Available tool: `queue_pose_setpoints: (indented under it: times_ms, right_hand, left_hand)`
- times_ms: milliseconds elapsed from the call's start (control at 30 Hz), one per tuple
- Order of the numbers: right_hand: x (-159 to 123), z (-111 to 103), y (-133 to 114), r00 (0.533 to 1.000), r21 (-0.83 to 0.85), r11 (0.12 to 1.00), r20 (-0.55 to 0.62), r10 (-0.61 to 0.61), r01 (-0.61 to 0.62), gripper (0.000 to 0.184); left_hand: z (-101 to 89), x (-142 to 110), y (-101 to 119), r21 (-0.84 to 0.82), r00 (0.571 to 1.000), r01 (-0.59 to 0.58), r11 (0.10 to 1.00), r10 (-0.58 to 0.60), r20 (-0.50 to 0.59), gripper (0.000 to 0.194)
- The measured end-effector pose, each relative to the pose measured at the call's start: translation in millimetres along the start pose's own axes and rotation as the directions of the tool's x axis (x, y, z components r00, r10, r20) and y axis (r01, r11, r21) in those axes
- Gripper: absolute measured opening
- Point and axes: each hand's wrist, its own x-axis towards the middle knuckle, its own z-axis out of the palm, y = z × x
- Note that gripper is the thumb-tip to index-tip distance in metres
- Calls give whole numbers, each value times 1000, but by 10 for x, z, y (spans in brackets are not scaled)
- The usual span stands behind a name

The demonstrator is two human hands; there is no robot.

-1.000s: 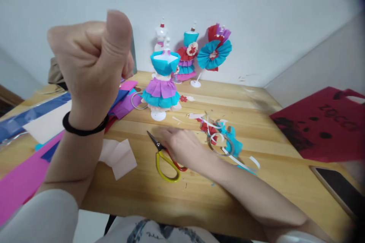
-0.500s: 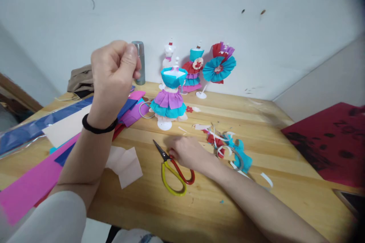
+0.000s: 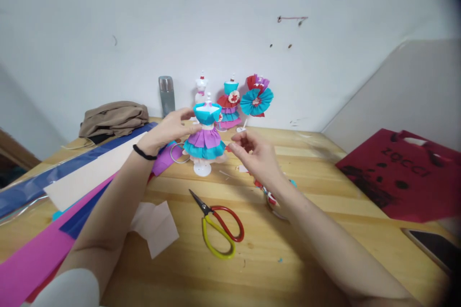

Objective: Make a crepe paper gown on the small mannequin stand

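A small dress-form stand wears a paper dress [image 3: 206,138] with a turquoise top and purple and turquoise tiers, upright on a white base. My left hand [image 3: 175,127] is at its left side, thumb and fingers apart near the waist; whether they touch it I cannot tell. To the right of the dress is my right hand [image 3: 257,153], its fingers loosely curled with the thumb apart. A small red paper flower [image 3: 228,149] shows by its thumb tip, partly hidden. Scissors [image 3: 204,209] with one red and one yellow handle lie in front.
Behind stand another dressed form [image 3: 229,101], one with a turquoise paper rosette [image 3: 256,101], and a grey flask [image 3: 166,97]. Coloured paper sheets [image 3: 90,168] cover the left; a pale paper piece [image 3: 158,230] lies nearer. A red bag [image 3: 399,177] and phone [image 3: 432,247] are right.
My left hand has come down from a raised, closed pose to the dress and opened. My right hand has left the scissors and moved up beside the dress. The view has shifted.
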Motion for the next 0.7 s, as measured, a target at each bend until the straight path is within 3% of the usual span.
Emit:
queue_pose_setpoints:
  times_ms: [67,233,467,700]
  right_hand:
    - [114,33,10,1000,95,995,1,-5,5,38]
    - [353,263,86,999,121,992,45,11,-16,47]
    - [489,560,340,991,133,982,7,-136,133,37]
    - [469,498,377,983,97,978,-13,-182,183,40]
  left_hand:
    - [110,21,-47,-144,997,59,988,-52,56,47]
    - [314,38,-140,-370,993,119,921,-109,48,46]
    - [361,61,-242,-272,987,156,950,-157,17,48]
    - [295,62,-237,-208,990,141,968,-133,49,45]
